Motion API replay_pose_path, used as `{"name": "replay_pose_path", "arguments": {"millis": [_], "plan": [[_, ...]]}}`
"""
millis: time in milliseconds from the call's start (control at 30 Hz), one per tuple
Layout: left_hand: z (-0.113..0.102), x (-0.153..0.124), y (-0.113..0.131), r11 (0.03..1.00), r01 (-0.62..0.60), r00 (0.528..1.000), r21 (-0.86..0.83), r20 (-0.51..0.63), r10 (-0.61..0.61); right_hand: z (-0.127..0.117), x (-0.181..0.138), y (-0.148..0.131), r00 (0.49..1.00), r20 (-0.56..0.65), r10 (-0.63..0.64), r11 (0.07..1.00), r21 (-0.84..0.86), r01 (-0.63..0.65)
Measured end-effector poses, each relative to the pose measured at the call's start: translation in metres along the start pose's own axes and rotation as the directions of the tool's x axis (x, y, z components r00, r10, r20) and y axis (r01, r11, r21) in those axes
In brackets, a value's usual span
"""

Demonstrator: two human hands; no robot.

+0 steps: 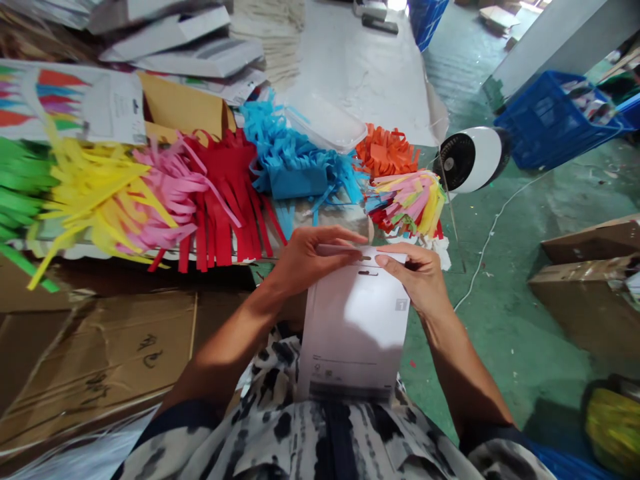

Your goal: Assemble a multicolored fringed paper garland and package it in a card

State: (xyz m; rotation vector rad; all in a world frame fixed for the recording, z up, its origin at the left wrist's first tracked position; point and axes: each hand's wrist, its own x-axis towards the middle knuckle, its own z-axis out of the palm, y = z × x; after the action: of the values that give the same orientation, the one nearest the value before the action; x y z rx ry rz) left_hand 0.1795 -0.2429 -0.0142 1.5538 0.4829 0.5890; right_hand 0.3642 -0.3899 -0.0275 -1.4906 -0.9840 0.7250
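I hold a white paper package (353,330) upright over my lap by its top edge. My left hand (305,257) pinches the top flap near the hang slot, its fingers closed on it. At the top right corner my right hand (417,277) grips the same package with thumb and fingers. Just beyond my hands lies a multicoloured bundle of fringed paper (410,200). Farther along the table sit piles of fringed paper: orange (386,150), blue (293,157), red (220,193), pink (165,190), yellow (93,190) and green (20,190).
A clear plastic lid (327,123) rests on the blue pile. White boxes and envelopes (185,47) are stacked at the back. A small white fan (470,159) stands at the table's right edge. Flattened cardboard (100,353) lies at left; blue crates (555,120) and cardboard boxes (590,280) stand on the green floor.
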Motion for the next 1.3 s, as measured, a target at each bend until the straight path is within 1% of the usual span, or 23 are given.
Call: {"name": "replay_pose_path", "arguments": {"millis": [100, 200, 367, 467, 567, 667, 733, 800, 867, 900, 1033, 1100, 1200, 1300], "plan": [[0.000, 0.004, -0.002, 1.000, -0.016, 0.998, 0.004, 0.067, 0.015, 0.001, 0.002, -0.002, 0.999, 0.003, -0.038, 0.999, -0.029, 0.038], [0.001, 0.002, -0.009, 0.998, -0.028, 0.997, -0.049, 0.066, 0.031, 0.003, 0.002, 0.001, 0.998, 0.003, -0.062, 0.998, -0.013, 0.062], [0.000, -0.003, -0.013, 0.993, -0.008, 0.995, -0.118, 0.098, 0.020, 0.006, 0.000, 0.008, 1.000, 0.000, -0.012, 0.997, 0.070, 0.012], [-0.004, -0.005, -0.009, 0.992, 0.005, 0.991, -0.128, 0.135, 0.013, 0.004, -0.001, 0.009, 1.000, 0.015, -0.015, 0.998, 0.064, 0.014], [-0.010, -0.008, -0.004, 0.996, 0.036, 0.987, -0.084, 0.160, -0.022, 0.000, -0.002, 0.010, 0.999, 0.036, -0.032, 0.999, 0.019, 0.031], [-0.012, -0.013, -0.003, 0.992, 0.104, 0.980, -0.076, 0.180, -0.089, -0.004, -0.003, 0.011, 0.998, 0.042, -0.053, 0.998, -0.024, 0.054], [-0.010, -0.016, -0.006, 0.986, 0.144, 0.976, -0.088, 0.176, -0.127, -0.005, -0.002, 0.012, 0.995, 0.064, -0.071, 0.997, -0.030, 0.073], [-0.007, -0.018, -0.010, 0.983, 0.166, 0.977, -0.085, 0.153, -0.151, -0.005, -0.001, 0.010, 0.991, 0.110, -0.082, 0.996, -0.017, 0.085], [-0.005, -0.018, -0.014, 0.982, 0.172, 0.975, -0.083, 0.159, -0.157, -0.005, 0.000, 0.007, 0.986, 0.148, -0.070, 0.997, -0.027, 0.075], [-0.005, -0.018, -0.015, 0.981, 0.175, 0.972, -0.089, 0.176, -0.157, -0.004, 0.001, 0.005, 0.988, 0.147, -0.054, 0.997, -0.045, 0.062], [-0.005, -0.016, -0.015, 0.976, 0.179, 0.964, -0.127, 0.222, -0.148, 0.002, 0.003, -0.002, 0.996, 0.082, 0.026, 0.992, -0.123, -0.015], [-0.006, -0.016, -0.016, 0.974, 0.179, 0.961, -0.138, 0.238, -0.142, 0.004, 0.001, -0.004, 0.995, 0.090, 0.034, 0.991, -0.134, -0.022], [-0.009, -0.017, -0.021, 0.982, 0.131, 0.963, -0.135, 0.254, -0.093, 0.004, -0.001, -0.004, 0.992, 0.124, -0.009, 0.988, -0.155, 0.028], [-0.013, -0.018, -0.028, 0.985, 0.092, 0.962, -0.149, 0.267, -0.049, 0.003, -0.003, -0.002, 0.978, 0.183, -0.097, 0.966, -0.218, 0.136]]}}
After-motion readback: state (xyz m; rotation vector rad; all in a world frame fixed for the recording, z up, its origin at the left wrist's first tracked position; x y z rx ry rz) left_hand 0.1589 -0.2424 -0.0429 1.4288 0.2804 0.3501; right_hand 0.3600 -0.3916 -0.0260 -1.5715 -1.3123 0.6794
